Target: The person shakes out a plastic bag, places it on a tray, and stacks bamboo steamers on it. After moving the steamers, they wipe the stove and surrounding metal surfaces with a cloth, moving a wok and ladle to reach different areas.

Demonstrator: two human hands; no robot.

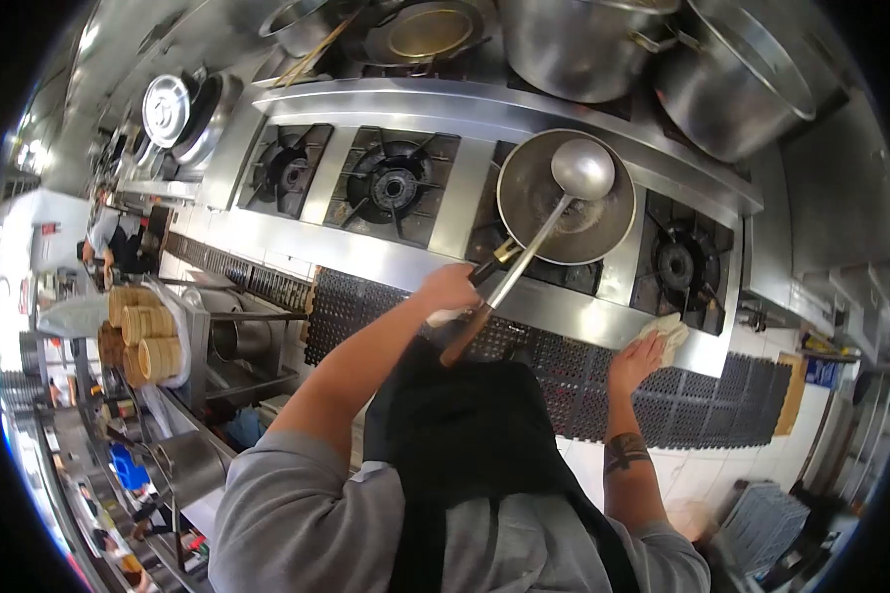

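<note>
My left hand (449, 291) is closed around the dark handle of a wok (526, 235) that sits over one of the stove burners. Across the wok lies a long metal ladle (582, 170), its round bowl inside the pan and its wooden grip reaching back past my left hand toward my apron. Something whitish shows just under that hand. At the stove's front edge, my right hand (636, 364) presses a pale cloth (668, 337) against the steel, its fingers on the fabric.
Burners (394, 186) line the stove (366, 241), one (678, 261) right of the wok. Large pots (578, 54) stand behind. A black mat (692, 405) covers the floor. Bamboo steamers (158, 358) are stacked at left; another person (119, 237) is farther back. A grey crate (764, 526) stands lower right.
</note>
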